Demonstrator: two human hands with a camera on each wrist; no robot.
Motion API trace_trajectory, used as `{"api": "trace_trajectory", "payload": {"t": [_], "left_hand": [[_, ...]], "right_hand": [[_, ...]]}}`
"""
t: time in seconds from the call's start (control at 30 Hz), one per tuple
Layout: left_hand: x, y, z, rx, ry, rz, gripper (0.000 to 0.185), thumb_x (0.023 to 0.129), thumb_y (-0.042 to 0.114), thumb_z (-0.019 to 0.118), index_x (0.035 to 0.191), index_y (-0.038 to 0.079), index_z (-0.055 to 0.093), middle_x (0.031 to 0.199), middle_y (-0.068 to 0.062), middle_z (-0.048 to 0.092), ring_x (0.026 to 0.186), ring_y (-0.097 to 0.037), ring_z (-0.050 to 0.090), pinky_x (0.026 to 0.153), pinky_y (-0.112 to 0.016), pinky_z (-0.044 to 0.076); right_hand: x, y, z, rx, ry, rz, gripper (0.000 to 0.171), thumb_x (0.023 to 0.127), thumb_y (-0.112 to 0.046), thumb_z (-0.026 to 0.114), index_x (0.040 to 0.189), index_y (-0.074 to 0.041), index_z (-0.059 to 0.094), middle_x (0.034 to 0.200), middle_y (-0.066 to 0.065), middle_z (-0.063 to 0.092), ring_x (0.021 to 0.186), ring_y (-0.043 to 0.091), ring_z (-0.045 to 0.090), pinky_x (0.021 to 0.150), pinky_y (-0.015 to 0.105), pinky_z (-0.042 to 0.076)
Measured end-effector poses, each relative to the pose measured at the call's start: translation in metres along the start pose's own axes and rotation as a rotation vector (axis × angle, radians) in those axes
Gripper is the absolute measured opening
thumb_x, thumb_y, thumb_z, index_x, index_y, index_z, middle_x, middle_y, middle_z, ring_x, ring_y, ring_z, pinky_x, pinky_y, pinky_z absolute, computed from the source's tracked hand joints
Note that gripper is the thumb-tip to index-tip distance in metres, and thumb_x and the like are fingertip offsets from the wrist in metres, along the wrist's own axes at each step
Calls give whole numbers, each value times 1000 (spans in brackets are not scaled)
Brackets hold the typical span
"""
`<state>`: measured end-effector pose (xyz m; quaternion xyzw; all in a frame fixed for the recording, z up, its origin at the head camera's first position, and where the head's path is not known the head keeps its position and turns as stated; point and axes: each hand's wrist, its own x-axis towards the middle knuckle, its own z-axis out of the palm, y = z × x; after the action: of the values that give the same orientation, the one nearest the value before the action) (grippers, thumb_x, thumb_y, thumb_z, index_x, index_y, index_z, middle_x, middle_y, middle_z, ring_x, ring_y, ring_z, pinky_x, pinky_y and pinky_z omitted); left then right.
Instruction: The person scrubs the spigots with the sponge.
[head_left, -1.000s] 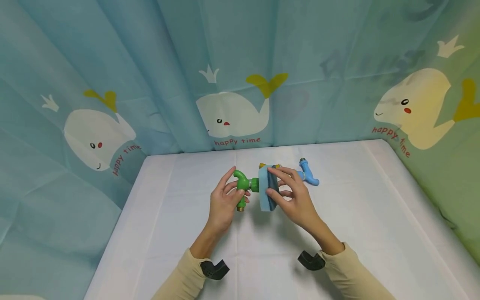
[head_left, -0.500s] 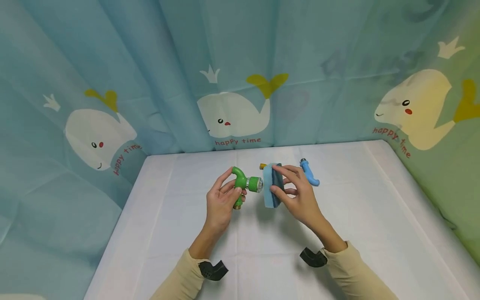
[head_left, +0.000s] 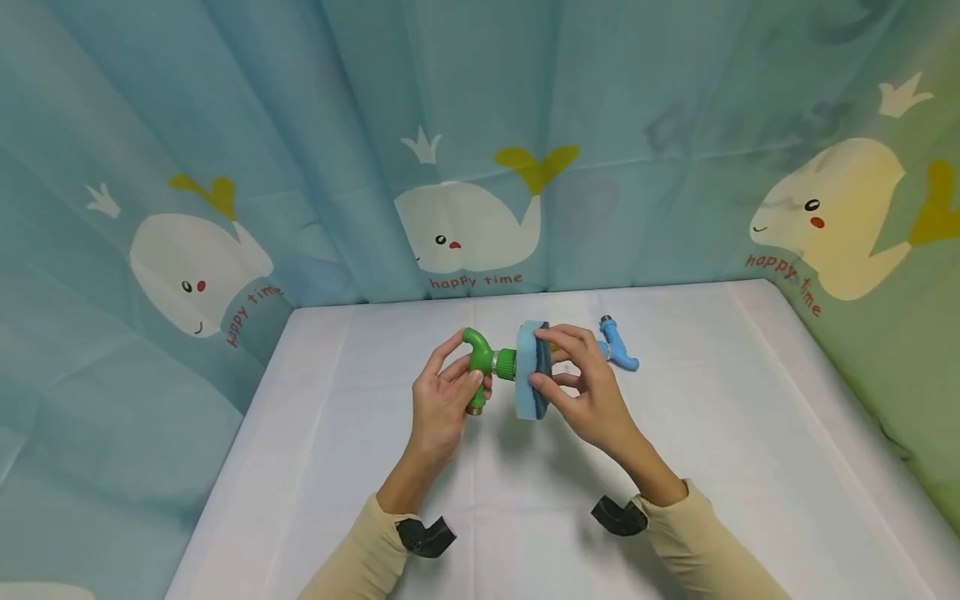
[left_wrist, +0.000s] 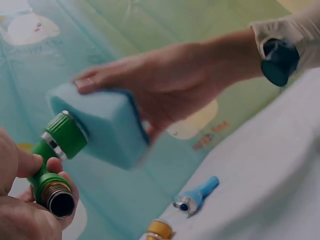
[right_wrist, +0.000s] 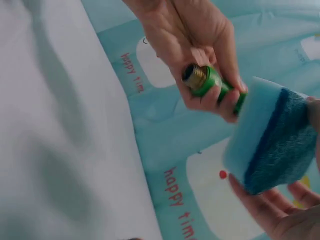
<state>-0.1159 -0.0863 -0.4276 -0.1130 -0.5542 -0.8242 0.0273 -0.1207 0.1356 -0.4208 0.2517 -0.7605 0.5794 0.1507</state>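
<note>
My left hand (head_left: 442,408) grips a green faucet (head_left: 480,354) above the table, its handle end facing right and its threaded brass inlet (left_wrist: 61,201) pointing down. With thumb and fingertips, my right hand (head_left: 588,392) holds a sponge (head_left: 527,383), light blue foam with a dark blue scouring layer (right_wrist: 285,140). The foam face is pressed against the round green knob (left_wrist: 67,132) of the faucet. The sponge covers the knob's front in the head view. Part of the left hand's grip is hidden behind the faucet.
Behind the right hand a blue faucet (head_left: 618,348) lies on the white table (head_left: 360,467). A yellow faucet (left_wrist: 159,229) lies beside it, mostly hidden in the head view by the sponge and hand. A whale-print curtain (head_left: 337,208) hangs along the table's back edge.
The sponge moved right, off the green knob, half a second ago, then came back left onto it. The left hand with the faucet shifted slightly left and up.
</note>
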Motion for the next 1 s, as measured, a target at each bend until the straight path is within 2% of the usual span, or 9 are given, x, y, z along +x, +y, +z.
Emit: {"api": "trace_trajectory", "payload": {"t": [0.13,0.3,0.47,0.67,0.8,0.87,1.0], "left_hand": [[0,0,-2,-1,-4,-3,60,98,-10,59,154,3,40,113,-14,69,81,-15,68,71,-24,59],[2,-2,-6,32,-27,-7,60,100,-7,59,155,4,39,113,-12,69,84,-15,69,72,-24,59],[3,-2,-7,19,-30,-19,60,99,-9,58,155,2,39,111,-11,70,81,-14,68,69,-22,58],[3,-3,-6,-36,-45,-31,61,100,-7,57,157,2,35,114,-10,70,83,-14,68,72,-24,59],[2,-4,-6,-55,-21,-56,61,101,-8,56,157,3,35,114,-11,70,82,-15,68,73,-24,59],[2,-5,-6,-55,-12,-60,61,101,-8,56,157,4,36,113,-11,70,82,-15,68,72,-25,59],[1,-7,-7,-52,-14,-45,60,101,-6,57,156,4,37,113,-11,70,82,-15,67,72,-25,59]], "right_hand": [[0,3,-3,-53,-10,20,57,89,4,76,142,-13,60,141,11,48,100,29,63,75,32,62],[1,0,-4,-10,-34,-36,59,88,8,76,142,-9,59,143,13,48,101,33,62,76,36,63],[1,3,-3,-68,-39,-14,59,89,4,77,142,-14,60,142,12,48,100,30,63,73,33,63],[2,1,-2,11,-44,-41,58,89,8,75,142,-8,58,144,14,47,102,36,63,76,36,63],[0,4,0,-45,3,-20,59,86,9,77,140,-9,60,141,13,49,99,31,62,74,30,62],[-1,4,0,-54,25,-28,60,85,9,79,139,-9,61,141,13,49,99,30,62,73,31,63],[1,3,1,-87,11,-76,60,85,4,81,140,-10,61,141,16,48,100,29,62,73,35,63]]}}
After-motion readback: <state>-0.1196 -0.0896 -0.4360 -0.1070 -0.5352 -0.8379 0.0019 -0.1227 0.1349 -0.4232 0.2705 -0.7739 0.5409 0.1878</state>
